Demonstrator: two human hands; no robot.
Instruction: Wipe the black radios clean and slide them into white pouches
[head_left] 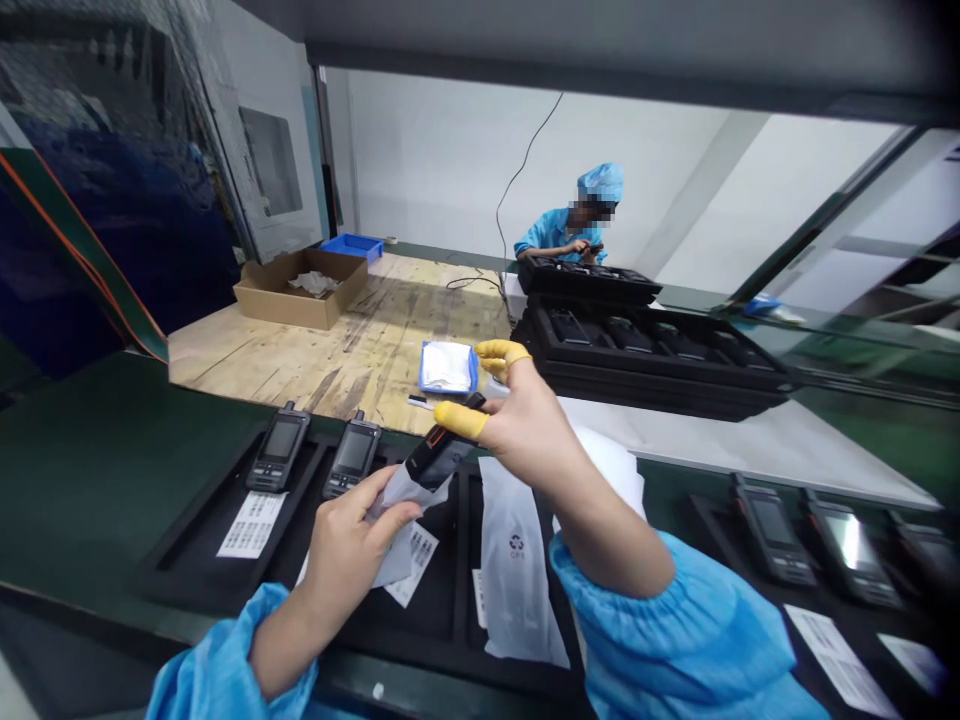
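My left hand (349,540) pinches a translucent plastic bag (401,490), closed around the lower part of a black walkie-talkie (429,455). The walkie-talkie is tilted, its upper end sticking out of the bag towards my right hand (517,410). Yellow finger cots cover some of that hand's fingertips. Its thumb lies against the walkie-talkie's upper end, a curled finger sits behind it, and the index finger is raised away. Below my hands, a barcode label sheet (415,568) rests in the black tray (442,625). A flat plastic bag (517,560) with a recycling mark lies to the right.
Two walkie-talkies (281,447) stand in the tray at left, beside a label sheet (251,522). More walkie-talkies (772,530) are at right. Behind are a small blue box (474,375), stacked black trays (645,385), a cardboard box (300,305) and a co-worker (555,235).
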